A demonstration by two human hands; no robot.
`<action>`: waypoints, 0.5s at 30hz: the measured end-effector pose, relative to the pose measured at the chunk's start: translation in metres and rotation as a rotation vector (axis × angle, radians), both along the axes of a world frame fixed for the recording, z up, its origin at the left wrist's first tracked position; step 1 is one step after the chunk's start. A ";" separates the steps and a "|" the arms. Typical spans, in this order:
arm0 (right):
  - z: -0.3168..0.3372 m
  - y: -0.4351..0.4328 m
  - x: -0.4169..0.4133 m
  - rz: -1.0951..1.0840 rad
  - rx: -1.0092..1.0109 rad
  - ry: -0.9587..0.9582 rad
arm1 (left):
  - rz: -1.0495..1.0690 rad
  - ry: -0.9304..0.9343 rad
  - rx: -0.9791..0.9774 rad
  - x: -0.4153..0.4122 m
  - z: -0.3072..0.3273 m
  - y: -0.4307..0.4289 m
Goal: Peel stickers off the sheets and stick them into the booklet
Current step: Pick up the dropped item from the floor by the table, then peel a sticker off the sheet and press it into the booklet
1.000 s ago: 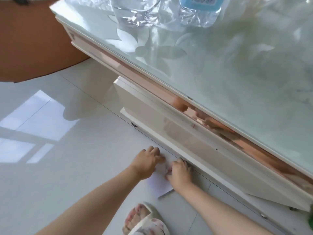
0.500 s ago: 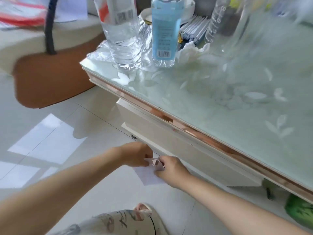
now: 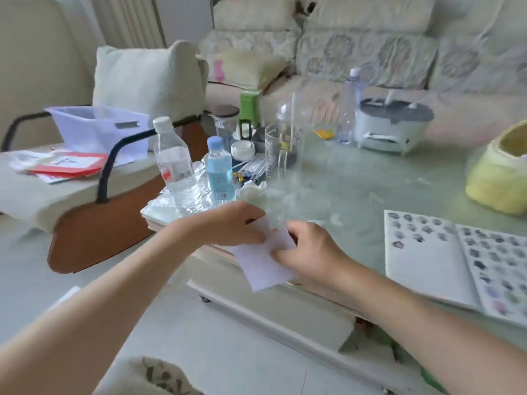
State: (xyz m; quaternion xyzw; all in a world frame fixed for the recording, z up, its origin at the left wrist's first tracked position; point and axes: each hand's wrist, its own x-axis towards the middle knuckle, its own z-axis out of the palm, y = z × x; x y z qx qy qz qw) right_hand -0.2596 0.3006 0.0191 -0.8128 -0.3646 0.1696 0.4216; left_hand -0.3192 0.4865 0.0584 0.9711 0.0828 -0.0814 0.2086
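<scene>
I am holding a white sheet (image 3: 262,269) with both hands above the near edge of the glass table (image 3: 356,178). My left hand (image 3: 236,223) is pinching its upper left corner, and my right hand (image 3: 310,249) is curling round its right edge. The booklet (image 3: 427,258) is lying open on the table, well to the right, with stickers showing on both pages. 2 bottles, a clear bottle (image 3: 176,169) and a blue bottle (image 3: 219,172), are standing at the far left corner.

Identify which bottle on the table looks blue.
The short blue-capped bottle, standing beside the taller, clear white-capped bottle. The blurred far bottle near the sofa also looks clear.
</scene>
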 end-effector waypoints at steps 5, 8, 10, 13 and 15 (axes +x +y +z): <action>0.041 -0.090 0.062 -0.174 0.042 -0.011 | 0.016 -0.303 -0.158 0.055 0.020 -0.071; 0.040 -0.142 0.093 -0.339 0.071 -0.028 | 0.020 -0.423 -0.197 0.082 0.016 -0.115; 0.032 -0.172 0.110 -0.487 0.097 -0.041 | 0.026 -0.504 -0.214 0.097 0.009 -0.143; 0.027 -0.208 0.125 -0.639 0.232 0.249 | -0.052 -0.604 -0.231 0.119 0.001 -0.182; 0.031 -0.227 0.128 -0.620 0.357 0.562 | -0.175 -0.643 -0.199 0.134 -0.001 -0.209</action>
